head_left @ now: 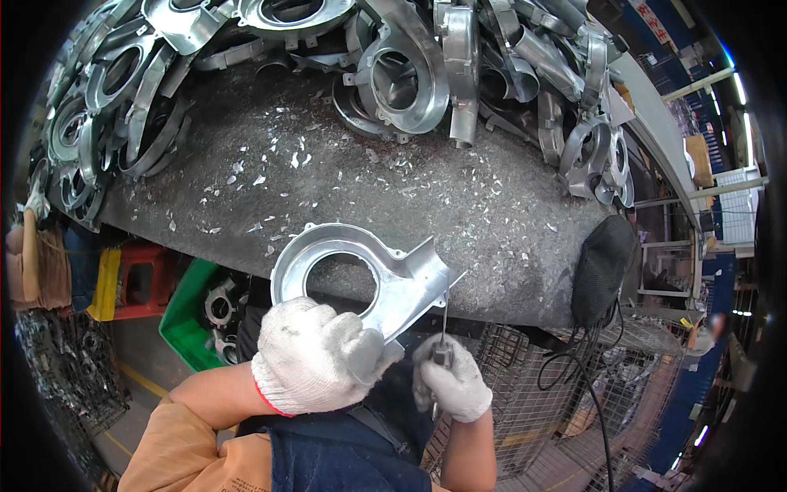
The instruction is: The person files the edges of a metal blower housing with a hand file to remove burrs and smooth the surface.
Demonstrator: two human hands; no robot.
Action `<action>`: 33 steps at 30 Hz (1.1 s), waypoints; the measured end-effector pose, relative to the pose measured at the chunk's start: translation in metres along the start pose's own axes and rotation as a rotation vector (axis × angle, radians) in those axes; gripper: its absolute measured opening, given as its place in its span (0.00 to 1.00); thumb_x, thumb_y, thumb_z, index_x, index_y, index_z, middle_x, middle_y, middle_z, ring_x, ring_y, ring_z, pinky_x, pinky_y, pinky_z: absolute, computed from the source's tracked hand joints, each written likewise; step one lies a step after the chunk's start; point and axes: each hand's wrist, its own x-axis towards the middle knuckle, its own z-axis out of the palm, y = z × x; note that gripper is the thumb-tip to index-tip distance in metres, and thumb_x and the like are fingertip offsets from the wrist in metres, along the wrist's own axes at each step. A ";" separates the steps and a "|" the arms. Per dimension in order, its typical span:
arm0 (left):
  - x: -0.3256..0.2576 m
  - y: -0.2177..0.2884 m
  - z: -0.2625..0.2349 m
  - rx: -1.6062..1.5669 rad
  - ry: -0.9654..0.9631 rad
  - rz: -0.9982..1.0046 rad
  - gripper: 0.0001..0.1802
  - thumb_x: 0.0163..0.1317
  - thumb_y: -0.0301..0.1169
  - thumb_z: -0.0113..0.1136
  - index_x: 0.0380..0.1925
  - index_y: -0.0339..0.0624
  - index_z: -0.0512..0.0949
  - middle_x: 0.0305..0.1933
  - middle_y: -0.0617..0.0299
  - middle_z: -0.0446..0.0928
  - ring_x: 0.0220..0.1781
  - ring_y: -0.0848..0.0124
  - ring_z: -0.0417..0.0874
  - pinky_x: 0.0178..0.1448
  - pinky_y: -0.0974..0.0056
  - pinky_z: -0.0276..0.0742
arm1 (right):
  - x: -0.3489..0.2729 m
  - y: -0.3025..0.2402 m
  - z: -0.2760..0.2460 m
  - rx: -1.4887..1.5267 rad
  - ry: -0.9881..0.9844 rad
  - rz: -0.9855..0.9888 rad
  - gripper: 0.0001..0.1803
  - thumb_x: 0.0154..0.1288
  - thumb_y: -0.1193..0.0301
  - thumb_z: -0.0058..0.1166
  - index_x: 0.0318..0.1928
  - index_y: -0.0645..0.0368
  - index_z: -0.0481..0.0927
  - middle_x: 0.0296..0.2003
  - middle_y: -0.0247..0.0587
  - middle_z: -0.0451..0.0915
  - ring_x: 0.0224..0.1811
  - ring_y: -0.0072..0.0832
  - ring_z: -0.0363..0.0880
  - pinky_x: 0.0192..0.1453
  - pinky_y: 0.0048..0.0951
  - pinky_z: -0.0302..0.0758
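My left hand (316,357), in a white knit glove, grips a silver cast-metal blower housing (414,283) by its near edge. The housing has a large round opening and a flared outlet pointing right, and it is held at the table's front edge. My right hand (461,384), gloved too, is closed around the handle of a thin rod-like tool (445,316), probably a file. Its slim shaft points up, with the upper part at the outlet's right edge. Whether the tip presses on the metal cannot be told.
The dark worktable (246,197) is strewn with metal flakes. Similar housings (402,82) are piled along its far side. A black mesh pouch (605,266) with cables hangs at the right edge. Below are wire cages (500,385) and a green bin (184,316); another person's sleeve (31,258) shows far left.
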 end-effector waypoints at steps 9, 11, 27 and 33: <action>-0.003 0.001 0.005 -0.005 0.014 -0.001 0.16 0.52 0.39 0.83 0.21 0.53 0.79 0.18 0.67 0.71 0.17 0.64 0.76 0.24 0.55 0.67 | 0.001 0.005 0.037 -0.692 0.583 -0.291 0.15 0.71 0.65 0.70 0.53 0.56 0.82 0.33 0.52 0.89 0.34 0.53 0.92 0.42 0.48 0.87; -0.001 0.002 0.005 0.007 0.012 0.013 0.16 0.52 0.39 0.83 0.21 0.53 0.79 0.18 0.68 0.71 0.17 0.64 0.76 0.24 0.55 0.67 | 0.002 0.007 0.041 -0.756 0.664 -0.278 0.15 0.71 0.63 0.69 0.51 0.56 0.82 0.32 0.50 0.90 0.31 0.50 0.92 0.40 0.48 0.87; -0.003 -0.002 -0.003 -0.008 0.022 -0.013 0.17 0.48 0.40 0.84 0.18 0.51 0.80 0.16 0.66 0.69 0.16 0.63 0.75 0.24 0.54 0.66 | -0.004 0.002 0.035 -0.776 0.615 -0.257 0.18 0.73 0.61 0.68 0.56 0.55 0.81 0.34 0.49 0.91 0.37 0.54 0.93 0.45 0.51 0.89; -0.005 -0.003 -0.014 -0.026 -0.101 -0.033 0.17 0.55 0.43 0.82 0.21 0.54 0.81 0.20 0.68 0.74 0.19 0.65 0.77 0.26 0.57 0.69 | -0.002 0.005 0.025 -0.655 0.550 -0.297 0.15 0.72 0.68 0.66 0.54 0.58 0.81 0.34 0.47 0.90 0.34 0.43 0.91 0.42 0.45 0.87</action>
